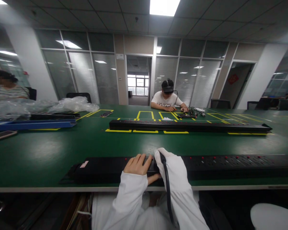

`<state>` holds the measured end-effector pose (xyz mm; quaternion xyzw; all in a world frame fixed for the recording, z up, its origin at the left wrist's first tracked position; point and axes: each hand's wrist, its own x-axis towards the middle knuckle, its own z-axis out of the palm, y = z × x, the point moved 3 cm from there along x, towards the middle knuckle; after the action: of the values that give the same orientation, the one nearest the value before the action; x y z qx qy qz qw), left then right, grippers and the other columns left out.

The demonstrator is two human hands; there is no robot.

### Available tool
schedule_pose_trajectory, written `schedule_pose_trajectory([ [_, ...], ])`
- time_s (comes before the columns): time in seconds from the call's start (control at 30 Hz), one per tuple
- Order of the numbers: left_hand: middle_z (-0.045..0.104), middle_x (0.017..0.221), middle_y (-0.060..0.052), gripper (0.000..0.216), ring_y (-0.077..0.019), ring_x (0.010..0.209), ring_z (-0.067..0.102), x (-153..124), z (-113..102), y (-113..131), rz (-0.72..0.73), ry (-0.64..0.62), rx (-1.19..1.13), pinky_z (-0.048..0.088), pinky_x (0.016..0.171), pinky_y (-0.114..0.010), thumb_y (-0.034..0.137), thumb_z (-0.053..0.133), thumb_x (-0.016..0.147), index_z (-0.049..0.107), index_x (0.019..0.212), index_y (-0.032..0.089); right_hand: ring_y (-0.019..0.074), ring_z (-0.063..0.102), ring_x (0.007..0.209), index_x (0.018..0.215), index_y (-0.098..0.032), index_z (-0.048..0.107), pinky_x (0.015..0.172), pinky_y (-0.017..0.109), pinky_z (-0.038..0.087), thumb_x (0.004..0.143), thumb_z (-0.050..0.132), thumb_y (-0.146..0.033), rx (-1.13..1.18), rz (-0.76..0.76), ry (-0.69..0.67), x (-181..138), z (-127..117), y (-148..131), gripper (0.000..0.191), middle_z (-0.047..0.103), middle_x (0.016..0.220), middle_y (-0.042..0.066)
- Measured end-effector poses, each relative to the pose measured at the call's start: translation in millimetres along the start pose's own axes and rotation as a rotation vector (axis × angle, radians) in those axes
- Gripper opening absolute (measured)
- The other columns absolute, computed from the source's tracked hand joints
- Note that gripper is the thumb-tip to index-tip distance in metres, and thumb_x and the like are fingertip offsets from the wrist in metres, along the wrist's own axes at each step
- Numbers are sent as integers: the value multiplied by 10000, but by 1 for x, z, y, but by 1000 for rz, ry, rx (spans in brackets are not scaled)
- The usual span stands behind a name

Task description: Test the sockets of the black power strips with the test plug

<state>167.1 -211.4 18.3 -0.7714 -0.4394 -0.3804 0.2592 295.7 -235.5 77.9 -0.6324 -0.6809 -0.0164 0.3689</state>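
A long black power strip (211,166) lies along the front edge of the green table, with a row of red dots and sockets on its top. My left hand (138,164), bare below a white sleeve cuff, grips the strip left of its middle, fingers over the top and thumb on the near side. Right beside it, my right hand (169,159) in a white glove is closed around the end of a black cord (167,185) against the strip. The cord hangs down over my sleeve. My glove hides the cord's end and the socket under it.
Another long black power strip (189,126) lies farther back, among yellow tape marks. Blue and black rails (33,124), clear plastic wrap (72,104) and a phone (3,135) are at left. Across the table a person (168,99) handles a tangle of cables (196,111).
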Motion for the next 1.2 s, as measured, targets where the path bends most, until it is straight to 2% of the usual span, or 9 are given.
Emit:
schedule_pose_trajectory([
  [0.13, 661, 1064, -80, 540, -270, 957, 594, -1, 1, -1, 4, 1, -12, 394, 802, -387, 592, 518, 729, 598, 1140, 251, 116, 598, 814, 1000, -237, 621, 780, 247, 421, 895, 390, -349, -62, -107, 202, -11, 3, 5, 277, 664, 910, -21],
  [0.23, 656, 1070, -77, 556, -272, 967, 588, 0, 0, 0, 12, -11, -21, 393, 811, -393, 597, 515, 731, 588, 1156, 246, 148, 591, 742, 1090, -197, 622, 680, 263, 438, 885, 406, -324, -152, -184, 259, -25, 11, 11, 324, 654, 804, 26],
  [0.33, 655, 1058, -86, 575, -276, 961, 586, 0, -1, 0, 4, -16, -14, 399, 809, -394, 615, 525, 718, 594, 1152, 245, 116, 598, 855, 1088, -212, 609, 795, 229, 442, 873, 451, -298, 105, -154, 287, -30, 7, 17, 280, 657, 923, 17],
  [0.43, 662, 1036, -90, 593, -278, 951, 588, 0, -1, 1, -11, -4, 2, 403, 812, -391, 654, 516, 708, 603, 1142, 260, 78, 603, 865, 1008, -258, 607, 836, 191, 435, 866, 471, -369, 402, 37, 243, -24, -6, 27, 226, 651, 973, -27],
  [0.53, 666, 1031, -92, 613, -282, 949, 591, 0, 0, 1, -17, 11, 0, 401, 815, -394, 688, 498, 701, 612, 1131, 266, 104, 613, 857, 966, -263, 614, 834, 222, 454, 847, 458, -457, 446, 193, 235, -16, -23, 43, 276, 653, 969, -22],
  [0.8, 664, 1033, -103, 642, -296, 957, 591, 1, -3, 3, -19, -31, -17, 394, 818, -409, 709, 468, 703, 617, 1126, 249, 165, 637, 848, 991, -256, 652, 793, 281, 490, 837, 351, -516, 366, 111, 96, -10, -46, 72, 427, 675, 950, 32],
  [0.93, 658, 1048, -97, 622, -296, 977, 581, 2, -4, 2, -18, -56, -24, 394, 826, -407, 689, 483, 709, 606, 1139, 257, 146, 635, 811, 968, -266, 652, 742, 251, 485, 824, 405, -506, 263, 95, 44, -2, -46, 61, 373, 678, 928, 7],
  [1.07, 647, 1065, -100, 645, -294, 1005, 567, 5, -8, 1, -28, -118, -38, 387, 853, -415, 675, 506, 700, 564, 1190, 260, 100, 618, 664, 905, -289, 663, 626, 203, 464, 841, 418, -498, 151, 69, -38, 5, -44, 44, 328, 665, 727, -39],
  [1.2, 618, 1127, -123, 790, -308, 1094, 518, 14, -11, 11, -54, -199, -49, 355, 920, -449, 702, 515, 662, 476, 1276, 207, 73, 589, 663, 914, -215, 648, 656, 220, 470, 868, 423, -474, 41, 27, -51, 2, -42, 35, 346, 652, 747, -15],
])
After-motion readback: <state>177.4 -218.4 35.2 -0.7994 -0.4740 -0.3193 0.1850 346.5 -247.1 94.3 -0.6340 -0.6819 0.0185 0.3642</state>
